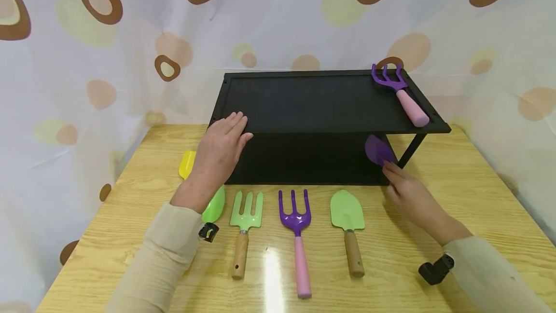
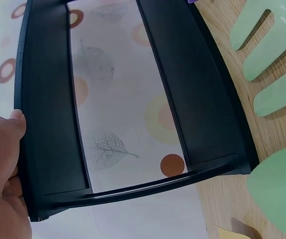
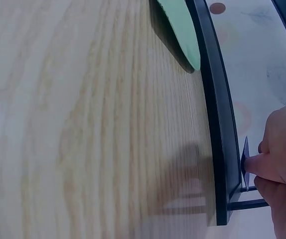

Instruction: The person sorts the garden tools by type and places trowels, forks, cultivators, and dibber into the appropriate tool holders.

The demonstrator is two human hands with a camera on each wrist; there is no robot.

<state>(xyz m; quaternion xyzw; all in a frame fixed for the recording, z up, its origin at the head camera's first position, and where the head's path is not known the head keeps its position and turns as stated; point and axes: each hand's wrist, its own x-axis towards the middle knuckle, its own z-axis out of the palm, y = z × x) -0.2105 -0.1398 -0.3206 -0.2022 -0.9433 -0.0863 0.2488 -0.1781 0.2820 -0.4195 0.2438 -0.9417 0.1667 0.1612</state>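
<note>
My left hand (image 1: 221,146) rests on the front left corner of a black two-tier shelf (image 1: 299,103), fingers straight. In the left wrist view, that hand (image 2: 3,169) touches the shelf's edge. My right hand (image 1: 417,197) pinches a purple trowel (image 1: 377,150) at the right end of the lower tier, below the top board. Only its blade shows; the handle is hidden by the hand. In the right wrist view the trowel (image 3: 245,162) appears as a thin edge by the fingers. A purple hand fork with a pink handle (image 1: 401,96) lies on the top board's right side.
In front of the shelf lie a green fork (image 1: 246,214), a purple fork (image 1: 295,216) and a green trowel (image 1: 347,211). A green tool (image 1: 215,204) and a yellow tool (image 1: 187,163) are partly behind the left arm. A patterned curtain (image 1: 278,23) hangs behind.
</note>
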